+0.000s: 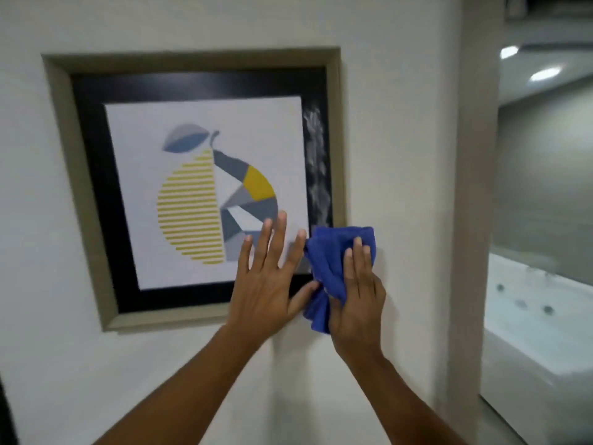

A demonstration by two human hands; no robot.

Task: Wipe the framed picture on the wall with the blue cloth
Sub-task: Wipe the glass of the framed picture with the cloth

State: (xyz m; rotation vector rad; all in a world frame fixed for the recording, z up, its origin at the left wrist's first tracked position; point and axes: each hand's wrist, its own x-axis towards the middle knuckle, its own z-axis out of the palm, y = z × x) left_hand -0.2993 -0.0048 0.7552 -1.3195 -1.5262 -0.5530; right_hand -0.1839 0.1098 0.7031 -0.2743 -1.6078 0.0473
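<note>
The framed picture (pixel 80 187) hangs on the white wall: a beige frame, a black mat and a print of a yellow and grey pear. A whitish smear (pixel 316 155) runs down the black mat on its right side. My right hand (pixel 357 293) presses the bunched blue cloth (pixel 333 252) against the frame's lower right corner, which the cloth hides. My left hand (pixel 272 277) lies flat on the glass just left of the cloth, fingers spread, thumb touching the cloth.
A beige wall edge or pillar (pixel 471 220) stands right of the picture. Beyond it is a bathroom with a white bathtub (pixel 539 332) and ceiling lights (pixel 545 73).
</note>
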